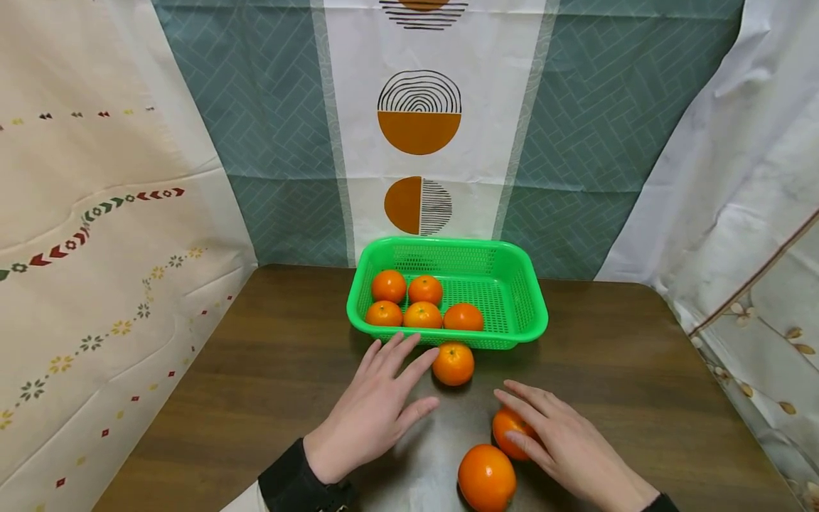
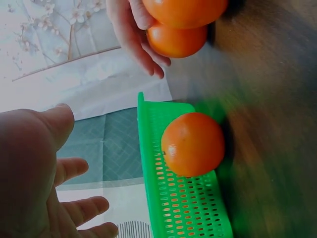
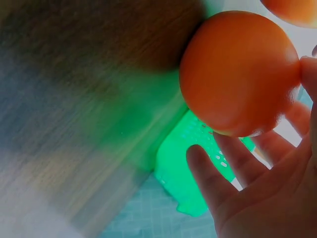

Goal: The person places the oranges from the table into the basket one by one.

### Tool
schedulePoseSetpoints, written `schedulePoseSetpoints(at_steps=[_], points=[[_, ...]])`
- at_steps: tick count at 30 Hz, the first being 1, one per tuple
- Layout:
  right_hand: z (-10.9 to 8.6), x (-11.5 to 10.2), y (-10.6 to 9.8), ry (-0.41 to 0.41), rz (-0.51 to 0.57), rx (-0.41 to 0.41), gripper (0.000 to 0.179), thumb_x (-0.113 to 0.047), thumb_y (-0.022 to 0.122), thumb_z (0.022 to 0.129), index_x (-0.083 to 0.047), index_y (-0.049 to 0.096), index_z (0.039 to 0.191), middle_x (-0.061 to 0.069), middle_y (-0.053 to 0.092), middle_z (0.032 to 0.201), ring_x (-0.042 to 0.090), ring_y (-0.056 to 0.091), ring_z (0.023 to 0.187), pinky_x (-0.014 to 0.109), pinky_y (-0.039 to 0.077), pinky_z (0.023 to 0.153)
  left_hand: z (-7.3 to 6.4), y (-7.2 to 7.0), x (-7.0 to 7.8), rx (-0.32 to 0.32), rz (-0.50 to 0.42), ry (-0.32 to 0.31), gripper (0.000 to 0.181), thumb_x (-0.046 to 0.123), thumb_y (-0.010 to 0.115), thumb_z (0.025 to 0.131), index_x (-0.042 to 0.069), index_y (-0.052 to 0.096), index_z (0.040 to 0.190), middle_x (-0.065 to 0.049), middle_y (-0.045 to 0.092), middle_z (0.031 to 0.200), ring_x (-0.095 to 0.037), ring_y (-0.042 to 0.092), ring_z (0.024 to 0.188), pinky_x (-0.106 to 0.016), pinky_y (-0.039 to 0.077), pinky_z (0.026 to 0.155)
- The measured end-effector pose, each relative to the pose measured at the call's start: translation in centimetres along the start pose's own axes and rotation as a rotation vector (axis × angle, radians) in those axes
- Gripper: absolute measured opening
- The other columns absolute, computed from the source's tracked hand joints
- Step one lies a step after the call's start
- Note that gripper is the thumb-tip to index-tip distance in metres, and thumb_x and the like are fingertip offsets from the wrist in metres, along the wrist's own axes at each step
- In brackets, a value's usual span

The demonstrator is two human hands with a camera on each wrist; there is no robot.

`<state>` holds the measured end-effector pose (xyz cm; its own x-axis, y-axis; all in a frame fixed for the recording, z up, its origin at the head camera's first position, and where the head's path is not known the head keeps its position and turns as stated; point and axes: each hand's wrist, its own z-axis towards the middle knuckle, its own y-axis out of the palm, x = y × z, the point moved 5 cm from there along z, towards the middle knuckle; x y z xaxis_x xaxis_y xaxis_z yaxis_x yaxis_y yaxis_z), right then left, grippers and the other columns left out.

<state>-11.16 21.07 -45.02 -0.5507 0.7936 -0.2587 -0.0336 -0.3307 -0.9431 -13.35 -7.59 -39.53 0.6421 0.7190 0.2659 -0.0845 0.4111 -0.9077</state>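
Observation:
My left hand [image 1: 365,409] hovers over the table with its fingers spread and nothing in them. Its fingertips are close to an orange [image 1: 453,363] that sits at the front wall of a green plastic basket [image 1: 521,334]. My right hand [image 1: 569,444] reaches over a second orange [image 1: 505,430], thumb at the near side and straight fingers past the far side. In the right wrist view the thumb [image 3: 309,74] is right at the skin of this orange [image 3: 240,74]. A third orange [image 1: 486,478] lies just in front of it, nearer to me.
Several oranges [image 1: 425,314] lie in the basket's left and middle part; its right part shows bare mesh. The brown wooden table [image 1: 256,377] ends against a patterned cloth [image 1: 419,163] behind the basket. Light cloths hang at the left [image 1: 115,284] and right [image 1: 723,235].

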Motion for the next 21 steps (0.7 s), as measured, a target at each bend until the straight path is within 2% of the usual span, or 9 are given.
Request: schedulePoseSetpoints(at_steps=[4,9,21], points=[[0.1,-0.1,-0.1,-0.021,-0.014,0.029,0.053,-0.044,0.073,0.108,-0.027,0.064,0.158,-0.003,0.058,0.16,0.023,0.062,0.138,0.051,0.057,0.107,-0.1,0.2,-0.1,-0.022,-0.011,-0.016,0.069,0.051,0.068,0.109,0.02,0.05,0.168,-0.017,0.042,0.172,-0.042,0.034,0.161,-0.068,0.022,0.13],[0.1,0.0,0.2,-0.032,-0.005,0.018,0.045,-0.046,0.068,0.111,-0.026,0.07,0.152,-0.001,0.061,0.156,0.021,0.062,0.137,0.051,0.058,0.105,-0.7,0.6,-0.2,-0.048,-0.014,-0.038,0.069,0.052,0.069,0.108,0.021,0.05,0.168,-0.016,0.041,0.173,-0.041,0.033,0.162,-0.068,0.022,0.13],[-0.1,0.2,0.6,-0.017,0.022,-0.012,0.051,-0.053,0.068,0.109,-0.025,0.068,0.151,0.001,0.06,0.156,0.022,0.062,0.135,0.05,0.06,0.102,-1.4,1.2,0.0,-0.043,-0.027,-0.029,0.068,0.053,0.066,0.11,0.021,0.05,0.168,-0.016,0.041,0.173,-0.04,0.032,0.162,-0.068,0.024,0.129]])
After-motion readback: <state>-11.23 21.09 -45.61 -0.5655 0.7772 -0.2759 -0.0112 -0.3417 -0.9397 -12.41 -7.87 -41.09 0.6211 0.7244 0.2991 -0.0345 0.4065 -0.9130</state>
